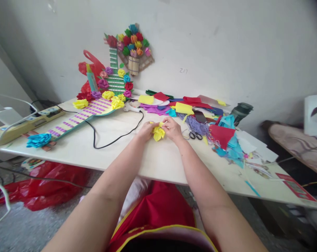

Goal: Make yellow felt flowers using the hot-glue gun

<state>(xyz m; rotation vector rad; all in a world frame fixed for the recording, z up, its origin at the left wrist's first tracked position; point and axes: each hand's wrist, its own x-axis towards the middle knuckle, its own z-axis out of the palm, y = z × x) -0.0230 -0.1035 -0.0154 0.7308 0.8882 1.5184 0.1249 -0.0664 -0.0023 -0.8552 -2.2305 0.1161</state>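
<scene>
Between my two hands is a yellow paper flower (158, 133), held just above the table's middle. My left hand (147, 131) pinches its left side, fingers closed on the paper. From the right, my right hand (172, 129) grips the upper petals between thumb and fingers. Black-handled scissors (195, 135) lie just right of my right hand, beside a tangle of purple yarn (197, 124). Left of my hands, a white glue gun (132, 109) with a black cord rests on the table.
Colored paper sheets (184, 107) spread along the wall. Blue scraps (233, 147) and a dark cup (242, 111) are at right. A flower-trimmed guitar-shaped craft (81, 120) lies at left near a power strip (24, 127). The table (116, 154) has its edge before me.
</scene>
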